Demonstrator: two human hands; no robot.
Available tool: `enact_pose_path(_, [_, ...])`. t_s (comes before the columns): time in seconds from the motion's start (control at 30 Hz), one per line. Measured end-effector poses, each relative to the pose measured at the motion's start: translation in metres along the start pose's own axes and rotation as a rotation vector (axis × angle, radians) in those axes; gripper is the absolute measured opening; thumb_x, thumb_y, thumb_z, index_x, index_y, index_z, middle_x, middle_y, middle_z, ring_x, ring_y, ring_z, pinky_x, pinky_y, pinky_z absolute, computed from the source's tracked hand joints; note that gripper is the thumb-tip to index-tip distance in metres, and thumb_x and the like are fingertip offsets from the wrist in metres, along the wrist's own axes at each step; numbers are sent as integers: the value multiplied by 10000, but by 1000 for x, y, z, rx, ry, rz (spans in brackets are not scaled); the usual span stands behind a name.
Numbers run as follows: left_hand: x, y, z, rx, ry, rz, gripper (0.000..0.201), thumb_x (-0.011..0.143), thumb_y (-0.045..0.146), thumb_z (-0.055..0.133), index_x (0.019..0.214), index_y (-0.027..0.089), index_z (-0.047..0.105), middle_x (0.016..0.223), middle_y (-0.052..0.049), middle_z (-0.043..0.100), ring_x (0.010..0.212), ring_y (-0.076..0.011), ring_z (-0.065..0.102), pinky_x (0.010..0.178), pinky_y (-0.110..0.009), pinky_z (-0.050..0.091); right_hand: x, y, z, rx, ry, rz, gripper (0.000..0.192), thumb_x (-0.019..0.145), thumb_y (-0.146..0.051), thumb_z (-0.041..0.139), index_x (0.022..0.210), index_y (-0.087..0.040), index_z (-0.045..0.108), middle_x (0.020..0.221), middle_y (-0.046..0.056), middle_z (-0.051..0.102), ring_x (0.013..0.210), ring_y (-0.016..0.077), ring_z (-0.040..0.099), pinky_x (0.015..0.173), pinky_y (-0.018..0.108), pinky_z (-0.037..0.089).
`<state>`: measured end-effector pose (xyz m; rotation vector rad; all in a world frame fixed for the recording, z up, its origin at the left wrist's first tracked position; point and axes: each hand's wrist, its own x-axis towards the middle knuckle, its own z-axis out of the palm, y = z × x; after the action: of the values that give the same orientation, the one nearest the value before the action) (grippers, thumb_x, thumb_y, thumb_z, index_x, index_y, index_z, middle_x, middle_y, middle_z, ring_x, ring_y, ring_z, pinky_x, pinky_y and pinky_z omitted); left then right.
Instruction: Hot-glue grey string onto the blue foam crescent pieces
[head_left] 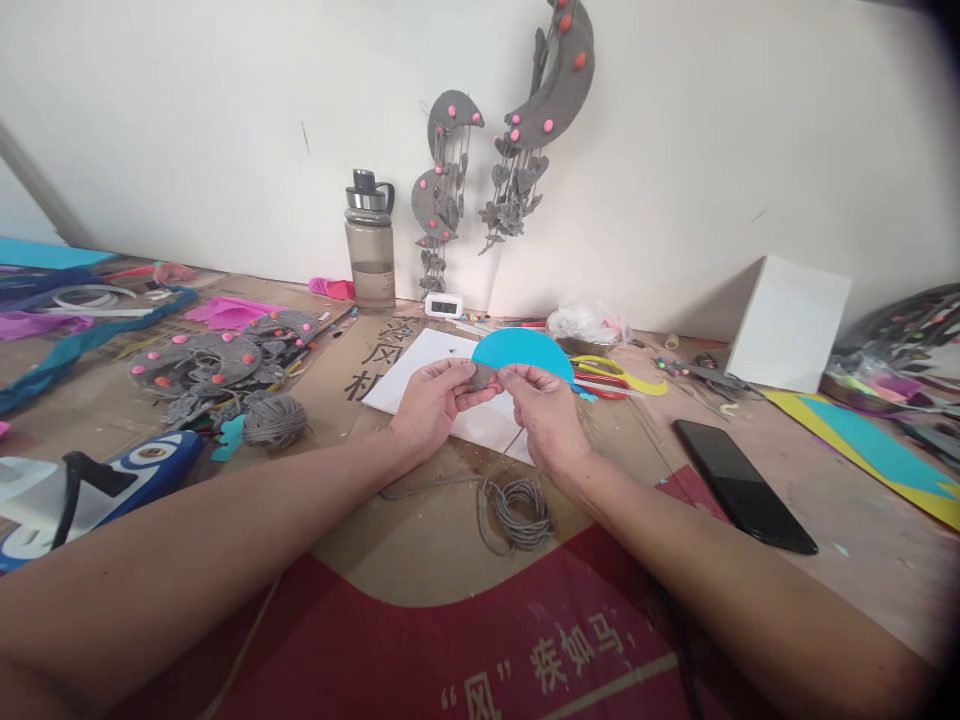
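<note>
My left hand pinches a small flat grey piece between thumb and fingers. Close against its right edge, my right hand is closed in a pinch, with a thin grey cord running down from under it. The very tip of the right pinch is too small to make out. Just behind both hands shows a bright blue rounded sheet; its lower part is hidden. Below the hands, a loose coil of grey cord lies on cardboard. A white sheet lies under the hands.
At left are a grey yarn ball, grey moon pieces with pink dots and a blue-and-white tool. A bottle and small clock stand behind. Yellow-handled scissors and a phone lie right. Moon hangings hang on the wall.
</note>
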<state>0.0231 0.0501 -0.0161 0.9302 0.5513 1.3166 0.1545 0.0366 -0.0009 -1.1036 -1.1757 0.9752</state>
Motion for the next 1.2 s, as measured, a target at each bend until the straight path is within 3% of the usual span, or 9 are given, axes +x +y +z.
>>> enact_pose_path(0.23, [3, -3, -1, -17, 38, -53, 165, 732, 245, 707, 724, 123, 596, 770, -60, 687, 762, -135, 672, 821, -315, 558, 0, 3, 3, 26, 35, 37, 194, 609, -343, 661, 680, -170, 608, 684, 11, 614, 494, 66, 408, 431, 214, 301])
enact_pose_path(0.47, [-1, -9, 4, 141, 72, 68, 283, 673, 234, 749, 816, 149, 521, 792, -26, 656, 744, -130, 655, 796, -363, 563, 0, 11, 0, -70, -15, -111, 227, 699, -402, 629, 646, -192, 561, 628, -12, 567, 538, 91, 448, 501, 233, 382])
enact_pose_path(0.6, [-3, -8, 8, 279, 95, 111, 367, 620, 216, 778, 827, 177, 477, 754, 18, 615, 662, -116, 625, 673, -321, 567, -5, 2, 1, -135, -89, -146, 182, 710, -371, 627, 685, -194, 589, 703, 10, 630, 640, 129, 547, 604, 267, 463])
enact_pose_path(0.83, [-5, -5, 8, 403, 128, 27, 256, 759, 334, 661, 811, 185, 459, 741, -7, 616, 497, -128, 607, 449, -255, 482, -13, 0, 2, -267, -118, -250, 134, 814, -335, 530, 811, -205, 562, 795, 17, 625, 729, 142, 565, 699, 294, 476])
enact_pose_path(1.07, [-4, -9, 3, 290, 31, 60, 307, 725, 358, 681, 804, 203, 429, 800, -32, 635, 806, -206, 664, 371, -177, 422, -4, 9, -6, -302, -84, -300, 160, 820, -319, 532, 935, -216, 487, 704, -33, 532, 666, 129, 525, 663, 279, 437])
enact_pose_path(1.2, [-6, -8, 5, 277, 2, 50, 312, 729, 355, 674, 800, 209, 408, 821, -34, 643, 846, -214, 669, 344, -152, 369, -2, 8, -7, -290, -91, -298, 177, 831, -316, 522, 968, -213, 481, 693, -42, 526, 651, 125, 529, 644, 272, 426])
